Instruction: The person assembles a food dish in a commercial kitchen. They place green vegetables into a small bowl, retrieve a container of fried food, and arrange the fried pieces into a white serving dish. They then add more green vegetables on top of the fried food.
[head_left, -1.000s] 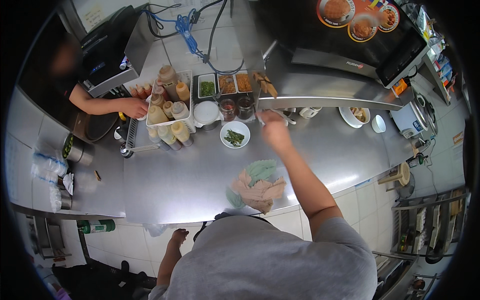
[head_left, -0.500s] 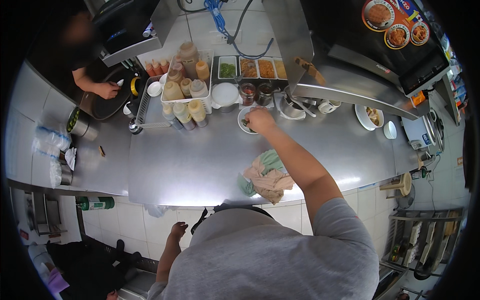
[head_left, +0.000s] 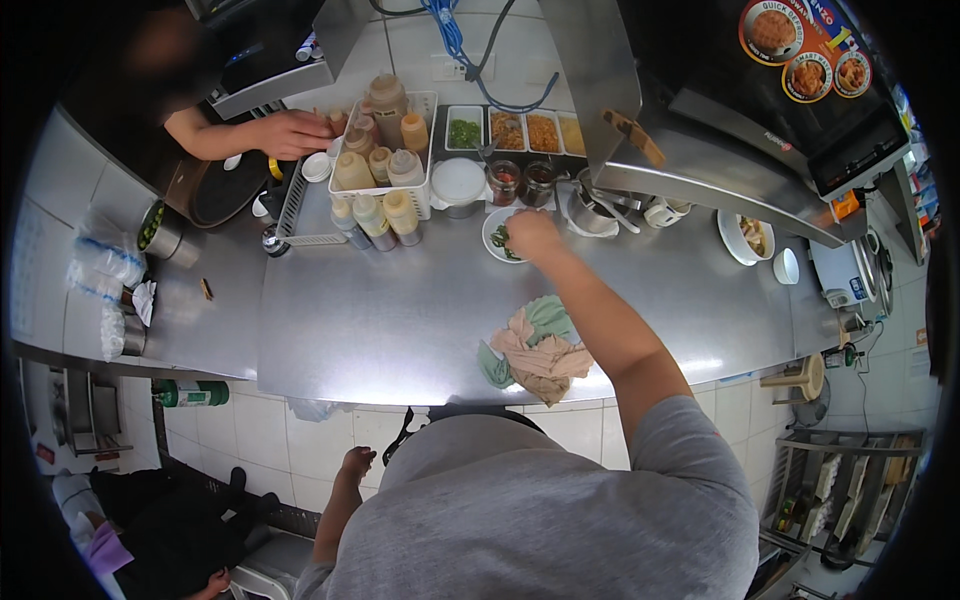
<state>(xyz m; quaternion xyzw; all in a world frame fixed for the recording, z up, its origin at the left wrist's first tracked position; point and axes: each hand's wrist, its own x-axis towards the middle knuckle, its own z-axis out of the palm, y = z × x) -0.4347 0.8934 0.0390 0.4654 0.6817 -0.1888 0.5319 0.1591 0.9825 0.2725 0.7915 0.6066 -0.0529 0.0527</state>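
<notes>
My right hand (head_left: 534, 234) reaches over a small white bowl (head_left: 489, 228) at the back of the steel counter. Its fingers are drawn together at the bowl's right side, next to dark green pieces (head_left: 505, 241). What the fingertips pinch, if anything, is hidden by the hand. Low beside my body hangs my left hand (head_left: 357, 463), away from the counter, fingers loosely curled with nothing visible in them. A crumpled beige and green cloth (head_left: 542, 352) lies on the counter nearer to me, left of my right forearm.
Behind the bowl stand two dark-filled jars (head_left: 504, 182) and a lidded white tub (head_left: 458, 184). Squeeze bottles fill a white basket (head_left: 432, 150) to the left. A steel pot (head_left: 590, 212) holds utensils. A co-worker's hand (head_left: 298, 134) reaches toward the basket.
My right hand has shifted slightly right over the bowl, uncovering more green pieces. The co-worker's hand has moved right, from the dark round tray to beside the bottles. My left hand stays put.
</notes>
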